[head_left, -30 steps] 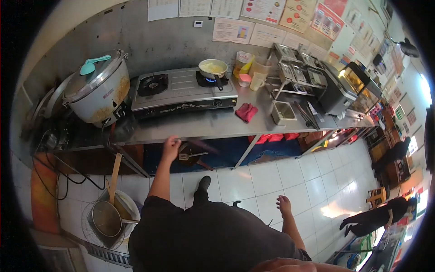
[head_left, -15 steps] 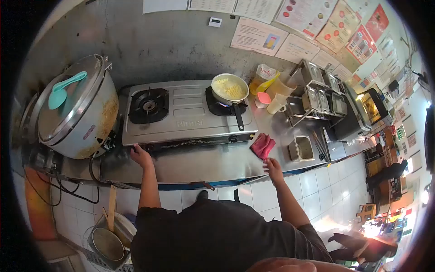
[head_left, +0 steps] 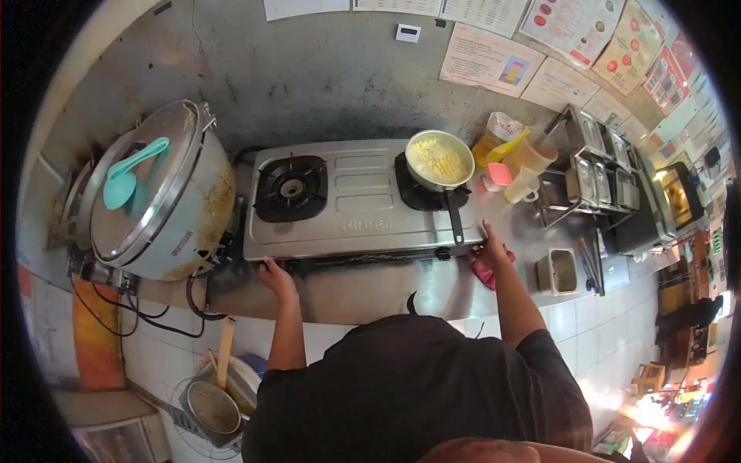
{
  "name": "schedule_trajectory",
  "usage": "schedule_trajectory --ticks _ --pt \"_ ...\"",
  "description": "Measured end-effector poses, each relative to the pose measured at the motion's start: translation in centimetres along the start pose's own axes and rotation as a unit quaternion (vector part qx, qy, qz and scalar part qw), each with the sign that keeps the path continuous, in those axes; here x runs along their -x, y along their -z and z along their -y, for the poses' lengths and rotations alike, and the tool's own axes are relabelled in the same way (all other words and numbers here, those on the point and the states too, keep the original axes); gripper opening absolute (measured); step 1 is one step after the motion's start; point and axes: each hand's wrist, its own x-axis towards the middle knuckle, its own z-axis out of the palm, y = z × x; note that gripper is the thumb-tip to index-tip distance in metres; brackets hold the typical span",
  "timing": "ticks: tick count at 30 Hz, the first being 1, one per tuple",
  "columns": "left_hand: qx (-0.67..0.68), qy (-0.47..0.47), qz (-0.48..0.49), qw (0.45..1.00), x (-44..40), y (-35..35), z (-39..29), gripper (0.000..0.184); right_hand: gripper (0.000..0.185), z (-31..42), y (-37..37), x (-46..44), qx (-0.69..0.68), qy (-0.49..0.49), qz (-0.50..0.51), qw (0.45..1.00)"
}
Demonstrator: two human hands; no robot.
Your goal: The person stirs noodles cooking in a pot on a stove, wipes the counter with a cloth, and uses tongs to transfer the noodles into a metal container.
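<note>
A two-burner gas stove (head_left: 367, 224) stands on the steel counter. My left hand (head_left: 276, 279) is closed on its front left corner. At the front right corner, my right hand (head_left: 494, 248) is closed on the stove's edge, the thumb side up; some of its fingers are hidden. A frying pan (head_left: 438, 160) with pale yellow pieces in it sits on the right burner, its black handle pointing toward me. The left burner (head_left: 291, 189) carries nothing. Partly behind my right hand lies a crumpled red cloth (head_left: 484, 276).
A large pot (head_left: 166, 208) with a turquoise ladle (head_left: 123, 181) on its lid stands at left. To the right are an oil pouch (head_left: 498, 143), a measuring cup (head_left: 522, 186), a metal container (head_left: 557, 272) and tongs (head_left: 590, 266). A basket of pots (head_left: 212, 409) is low at left.
My right hand has moved from beside the red cloth up to the stove's right corner. My left hand stays at the left corner. The view has shifted, with the scene sliding right.
</note>
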Motion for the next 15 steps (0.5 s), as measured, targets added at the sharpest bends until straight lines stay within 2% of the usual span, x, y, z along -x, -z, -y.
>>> schedule_trajectory --ticks 3,7,10,13,15 --pt "-0.026 0.038 0.019 0.999 -0.4 0.9 -1.6 0.077 0.071 -0.5 0.1 -0.8 0.033 -0.022 0.057 0.998" --pt "-0.058 0.061 0.089 0.992 -1.0 2.2 -2.6 0.076 0.062 -1.0 0.3 -1.6 -0.003 -0.036 0.071 0.997" --pt "-0.079 0.045 0.092 0.992 0.3 2.4 -4.5 0.078 0.061 -0.1 -0.6 0.6 0.014 -0.023 0.075 0.997" --pt "-0.136 0.056 0.048 0.988 -2.0 1.4 -0.5 0.077 0.061 -0.4 -0.1 0.3 0.037 -0.045 0.069 0.996" --pt "-0.162 0.032 0.068 0.984 -1.4 2.2 -2.7 0.077 0.067 -0.8 -0.3 1.3 0.02 -0.033 0.097 0.995"
